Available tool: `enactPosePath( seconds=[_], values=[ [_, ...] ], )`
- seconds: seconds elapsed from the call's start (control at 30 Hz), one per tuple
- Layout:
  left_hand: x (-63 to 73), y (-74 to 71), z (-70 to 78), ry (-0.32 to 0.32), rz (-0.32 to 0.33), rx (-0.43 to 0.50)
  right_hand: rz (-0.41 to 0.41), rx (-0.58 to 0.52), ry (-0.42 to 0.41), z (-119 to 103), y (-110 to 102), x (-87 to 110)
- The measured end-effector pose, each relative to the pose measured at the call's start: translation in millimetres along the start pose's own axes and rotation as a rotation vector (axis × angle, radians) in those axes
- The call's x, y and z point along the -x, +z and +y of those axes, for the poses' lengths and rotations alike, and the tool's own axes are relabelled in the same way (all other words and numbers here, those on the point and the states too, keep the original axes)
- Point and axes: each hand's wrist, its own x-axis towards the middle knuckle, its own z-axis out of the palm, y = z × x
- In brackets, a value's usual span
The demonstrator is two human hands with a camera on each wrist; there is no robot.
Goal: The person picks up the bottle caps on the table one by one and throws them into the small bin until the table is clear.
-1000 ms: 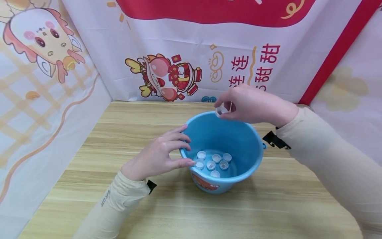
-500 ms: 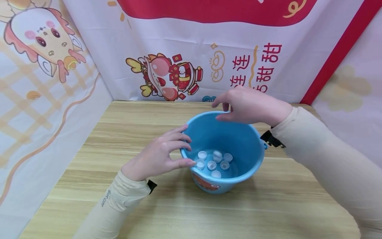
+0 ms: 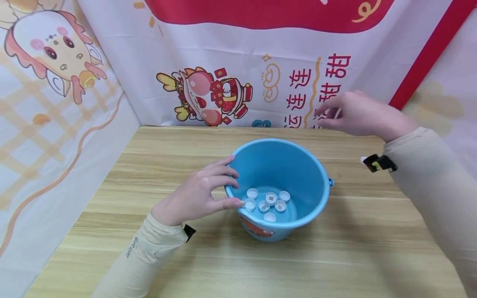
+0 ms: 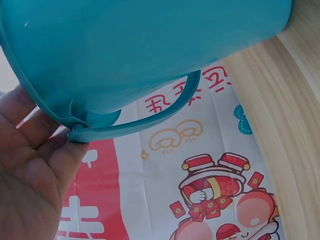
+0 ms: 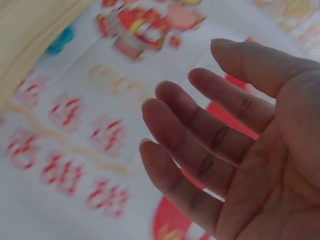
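Note:
A light blue bucket (image 3: 316,207) stands on the wooden table in the head view. My left hand (image 3: 201,194) holds its left rim, fingers curled over the edge and thumb along it. The left wrist view shows the same hand (image 4: 35,155) at the rim, beside the bucket's handle (image 4: 150,120). Several small white round caps (image 3: 271,198) lie on the bucket's floor. Beyond the bucket to the right, my right hand (image 3: 354,114) hovers over the table's far edge. In the right wrist view its fingers (image 5: 165,127) are spread and loosely bent, holding nothing.
Another small white thing (image 3: 363,159), probably a cap, lies on the table at right, mostly hidden by my right wrist strap. The wooden table (image 3: 179,265) meets a printed cloth (image 3: 223,45) at the back, and a second cloth hangs at left.
My right hand has let go of a white cap, which dropped into the bucket among the others. That hand then moved right, away from the bucket. My left hand has stayed on the rim.

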Motion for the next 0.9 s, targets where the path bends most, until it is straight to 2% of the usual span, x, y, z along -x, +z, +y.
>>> enactPosePath(
  seconds=[0.17, 0.33, 0.43, 0.5, 0.6, 0.73, 0.9],
  values=[
    [0.2, -0.4, 0.0, -0.003, 0.001, 0.000, -0.059, -0.077, 0.120, 60, 16, -1.3],
    [0.1, -0.3, 0.5, -0.005, 0.004, -0.001, -0.143, -0.104, 0.211, 128, 48, 1.0],
    [-0.4, -0.3, 1.0, -0.006, 0.002, -0.001, -0.178, -0.079, 0.208, 169, 73, 5.2],
    [-0.9, -0.4, 0.9, -0.006, -0.001, -0.001, -0.178, -0.040, 0.179, 194, 91, 7.9],
    [-0.8, -0.1, 0.7, -0.009, 0.001, 0.006, -0.164, 0.001, 0.181, 228, 117, 10.5],
    [0.1, 0.7, 1.1, -0.015, 0.007, 0.019, -0.171, 0.018, 0.242, 256, 141, 12.5],
    [-0.4, 0.5, 2.1, -0.006, 0.011, 0.020, -0.169, -0.010, 0.257, 255, 146, 14.9]
  ],
)
